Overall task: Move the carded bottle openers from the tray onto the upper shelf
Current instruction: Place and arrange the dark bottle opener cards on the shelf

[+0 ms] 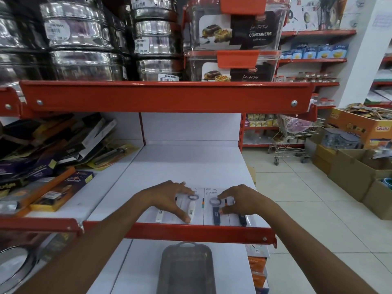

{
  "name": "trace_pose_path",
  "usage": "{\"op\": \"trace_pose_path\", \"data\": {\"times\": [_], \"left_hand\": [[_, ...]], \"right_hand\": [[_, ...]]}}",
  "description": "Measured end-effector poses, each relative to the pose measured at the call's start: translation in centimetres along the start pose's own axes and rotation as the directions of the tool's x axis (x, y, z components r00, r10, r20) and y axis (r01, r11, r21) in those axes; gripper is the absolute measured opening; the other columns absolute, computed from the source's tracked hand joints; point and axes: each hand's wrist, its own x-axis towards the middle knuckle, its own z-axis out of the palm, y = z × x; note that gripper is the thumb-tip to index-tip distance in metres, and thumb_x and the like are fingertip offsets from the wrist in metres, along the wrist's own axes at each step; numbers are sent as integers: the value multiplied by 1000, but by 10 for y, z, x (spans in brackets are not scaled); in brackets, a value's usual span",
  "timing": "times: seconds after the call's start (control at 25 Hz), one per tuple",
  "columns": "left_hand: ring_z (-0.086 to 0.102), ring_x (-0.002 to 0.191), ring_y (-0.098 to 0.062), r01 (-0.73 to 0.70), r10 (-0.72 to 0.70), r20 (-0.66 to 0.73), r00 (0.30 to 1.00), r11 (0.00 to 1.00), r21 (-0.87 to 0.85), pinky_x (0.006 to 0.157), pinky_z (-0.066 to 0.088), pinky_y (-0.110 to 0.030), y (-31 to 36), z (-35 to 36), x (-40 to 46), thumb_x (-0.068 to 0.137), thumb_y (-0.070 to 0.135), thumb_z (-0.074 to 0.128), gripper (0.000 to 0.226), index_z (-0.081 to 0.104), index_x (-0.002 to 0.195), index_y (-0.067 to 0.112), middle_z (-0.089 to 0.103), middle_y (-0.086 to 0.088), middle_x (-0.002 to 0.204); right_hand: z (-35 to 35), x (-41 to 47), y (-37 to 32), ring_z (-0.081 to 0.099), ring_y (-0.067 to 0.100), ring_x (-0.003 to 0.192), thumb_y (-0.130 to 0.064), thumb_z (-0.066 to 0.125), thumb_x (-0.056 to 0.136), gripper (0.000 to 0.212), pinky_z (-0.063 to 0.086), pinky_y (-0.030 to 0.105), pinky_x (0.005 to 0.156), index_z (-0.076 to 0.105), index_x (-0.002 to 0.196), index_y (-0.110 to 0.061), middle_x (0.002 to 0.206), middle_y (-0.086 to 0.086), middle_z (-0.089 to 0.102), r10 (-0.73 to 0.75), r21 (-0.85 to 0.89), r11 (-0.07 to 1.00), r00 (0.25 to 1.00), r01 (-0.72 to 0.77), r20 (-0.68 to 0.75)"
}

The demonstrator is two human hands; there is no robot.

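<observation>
Two carded bottle openers lie side by side at the front of the white upper shelf [186, 164]. The left card [192, 209] carries white-handled openers, and my left hand [169, 198] rests flat on it with fingers spread. On the right card [214, 209] are dark-handled openers; my right hand [239, 201] pinches it between thumb and fingers. A dark grey perforated tray [186, 270] sits on the lower shelf, straight below, and I see nothing in it.
Packaged kitchen tools [53, 158] are piled on the left part of the shelf. A red shelf lip [165, 96] hangs overhead with steel tins and food containers. To the right are a tiled aisle, a wire trolley [297, 136] and cardboard boxes [358, 166].
</observation>
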Motion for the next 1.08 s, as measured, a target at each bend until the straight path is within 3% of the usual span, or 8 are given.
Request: {"op": "trace_pose_path", "data": {"times": [0.32, 0.44, 0.56, 0.72, 0.84, 1.0, 1.08], "left_hand": [[15, 152, -25, 8, -8, -4, 1000, 1000, -14, 121, 20, -46, 2, 3, -8, 66, 66, 77, 99, 27, 149, 46, 10, 4, 167], [8, 154, -19, 38, -38, 2, 999, 996, -86, 123, 18, -44, -17, -5, -13, 50, 78, 76, 117, 24, 150, 45, 10, 7, 167], [8, 154, -14, 121, -120, 44, 992, 992, -27, 125, 16, -42, -46, -17, -19, 33, 88, 70, 135, 23, 151, 42, 15, 7, 166], [18, 151, -15, 100, -104, 87, 991, 994, 49, 123, 19, -39, -56, -12, -23, 48, 81, 73, 119, 29, 150, 40, 24, 7, 164], [22, 150, -16, 76, -76, 52, 996, 997, 11, 120, 22, -38, -54, -6, -22, 39, 87, 66, 123, 32, 149, 42, 27, 8, 163], [20, 151, -15, 75, -75, 51, 996, 997, -6, 121, 21, -38, -51, -6, -20, 53, 79, 73, 113, 31, 150, 40, 26, 8, 163], [15, 152, -14, 70, -69, 54, 996, 997, -15, 122, 18, -38, -49, -5, -25, 49, 83, 69, 119, 26, 151, 40, 19, 8, 165]], "right_hand": [[-8, 1, -10, 47, 23, 129, -45, 70, 82, 60, 40, 35, 104, 52, 134, -20, 146, 1, 49, -11, -61, 998, 997, 16, 74], [-11, 3, -14, 47, 25, 130, -42, 70, 82, 70, 42, 36, 104, 41, 141, -20, 148, 3, 45, -1, -60, 998, 995, 7, 96], [-9, 9, -22, 42, 24, 135, -44, 66, 85, 65, 36, 39, 111, 42, 141, -22, 151, 1, 44, -39, -84, 996, 999, 41, 28], [-4, 16, -32, 44, 22, 134, -46, 66, 85, 60, 35, 40, 114, 49, 137, -24, 149, -1, 45, -64, -86, 994, 994, 71, 87], [2, 19, -33, 47, 22, 129, -47, 68, 82, 57, 39, 38, 110, 55, 132, -24, 144, -1, 52, -75, -124, 988, 992, 88, 100], [2, 21, -30, 47, 22, 128, -48, 67, 82, 55, 38, 38, 109, 56, 131, -25, 143, -1, 52, -76, -136, 987, 992, 90, 103], [4, 19, -32, 47, 22, 129, -47, 67, 83, 55, 38, 37, 110, 54, 132, -25, 144, -1, 51, -71, -106, 991, 993, 82, 99]]}}
